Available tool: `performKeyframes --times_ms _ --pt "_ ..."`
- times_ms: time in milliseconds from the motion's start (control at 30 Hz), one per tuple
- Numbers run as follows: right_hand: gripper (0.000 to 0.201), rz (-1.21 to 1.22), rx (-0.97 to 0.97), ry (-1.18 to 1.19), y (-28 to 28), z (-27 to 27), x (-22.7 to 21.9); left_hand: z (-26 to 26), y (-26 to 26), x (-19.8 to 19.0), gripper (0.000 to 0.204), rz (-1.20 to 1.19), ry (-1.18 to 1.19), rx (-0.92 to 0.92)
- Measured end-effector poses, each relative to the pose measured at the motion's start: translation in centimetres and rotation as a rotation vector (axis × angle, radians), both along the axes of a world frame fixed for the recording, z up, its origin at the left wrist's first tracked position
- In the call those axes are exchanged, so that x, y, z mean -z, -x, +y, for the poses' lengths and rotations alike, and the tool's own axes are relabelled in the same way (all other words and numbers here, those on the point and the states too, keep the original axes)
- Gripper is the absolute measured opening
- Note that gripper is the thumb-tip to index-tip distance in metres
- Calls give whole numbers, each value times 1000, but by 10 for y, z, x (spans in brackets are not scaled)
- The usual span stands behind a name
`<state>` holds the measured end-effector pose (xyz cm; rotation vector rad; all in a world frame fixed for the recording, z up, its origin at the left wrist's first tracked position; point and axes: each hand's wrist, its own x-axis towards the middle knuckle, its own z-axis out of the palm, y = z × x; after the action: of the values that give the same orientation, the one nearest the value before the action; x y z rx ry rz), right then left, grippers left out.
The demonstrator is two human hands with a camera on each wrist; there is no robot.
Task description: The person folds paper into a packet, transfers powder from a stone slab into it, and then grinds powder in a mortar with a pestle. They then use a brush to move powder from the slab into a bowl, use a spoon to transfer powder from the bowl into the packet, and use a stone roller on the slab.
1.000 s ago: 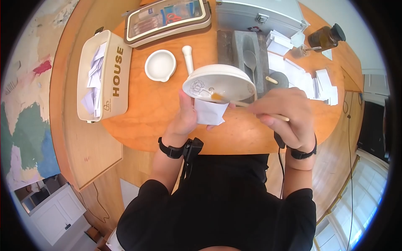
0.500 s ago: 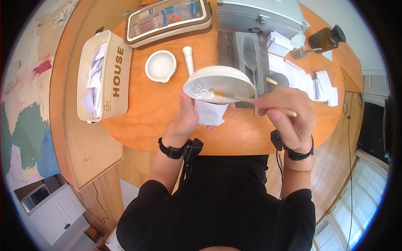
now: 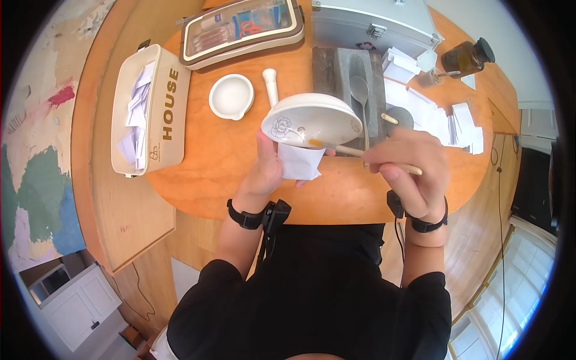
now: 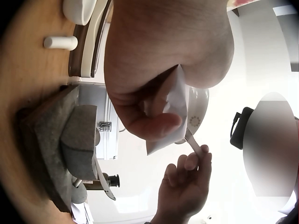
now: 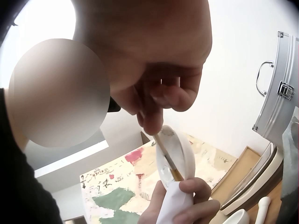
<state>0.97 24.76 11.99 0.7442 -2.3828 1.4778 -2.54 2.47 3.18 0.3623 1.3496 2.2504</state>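
Observation:
My left hand point(image 3: 269, 165) holds a white bowl point(image 3: 312, 109) with a grey flower print, tipped so its mouth faces me. The same hand grips a folded white paper packet point(image 3: 300, 163) against the bowl's lower rim. In the left wrist view the thumb presses on the paper packet point(image 4: 169, 109). My right hand point(image 3: 415, 168) pinches a slim wooden-handled brush point(image 3: 349, 150). The brush's tan bristles point(image 3: 315, 143) lie at the bowl's lower lip, just above the packet. In the right wrist view the brush point(image 5: 164, 151) points down toward the packet point(image 5: 174, 203).
Behind the bowl are a white mortar point(image 3: 231, 98), a pestle point(image 3: 270, 87) and a grey stone trough point(image 3: 342, 69) with a metal spoon point(image 3: 359, 90). A cream box point(image 3: 172, 120) of folded papers stands left. Paper sheets point(image 3: 420, 105), a brown jar point(image 3: 465, 58) and a silver case point(image 3: 372, 24) sit beyond.
The brush has swept inside the bowl, lifting a little and then coming down to the lower lip. My right hand sits slightly further right than at first; bowl and packet stay nearly still.

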Motion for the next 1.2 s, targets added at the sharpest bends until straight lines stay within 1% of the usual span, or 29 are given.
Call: performKeyframes --times_ms 67,167,233,267,367,433,467,567,667,767,867,967,1067,1167,1200 --pt "12 43 60 -15 -2 -2 0 1 0 -1 101 -4 -5 -15" --pt "13 51 -30 -75 0 2 -2 1 3 -3 97 -1 -21 8" --pt "16 195 79 -30 0 -4 1 -2 7 -1 92 16 3 40" --pt "17 266 132 -7 0 -7 2 -1 7 -1 91 4 -5 12" --pt "25 320 151 -168 2 -9 -3 2 6 -2 88 -41 -15 -71" --pt "29 308 139 -207 6 -13 0 3 3 -4 87 -84 -1 -126" --pt "31 302 135 -227 7 -14 0 3 4 -3 87 -95 -11 -118" --pt "27 125 121 -261 -2 -16 -4 2 5 0 87 -130 -29 -113" --pt "28 213 87 -179 2 -18 0 4 3 1 87 -150 -32 -131" --pt "25 209 195 -196 2 -20 -2 4 4 -1 87 -130 -38 -129" --pt "21 38 94 -186 0 -19 1 3 5 -1 87 -115 -46 -124" --pt "19 -37 49 18 -1 -17 6 2 5 0 87 -115 -44 -119" --pt "18 -82 183 39 -7 -16 4 -2 3 1 87 -101 -27 -111" --pt "17 -126 75 42 -3 -19 10 -1 3 2 89 -101 -33 -120" --pt "17 -138 104 93 -4 -19 12 -1 3 3 90 -95 -50 -111"
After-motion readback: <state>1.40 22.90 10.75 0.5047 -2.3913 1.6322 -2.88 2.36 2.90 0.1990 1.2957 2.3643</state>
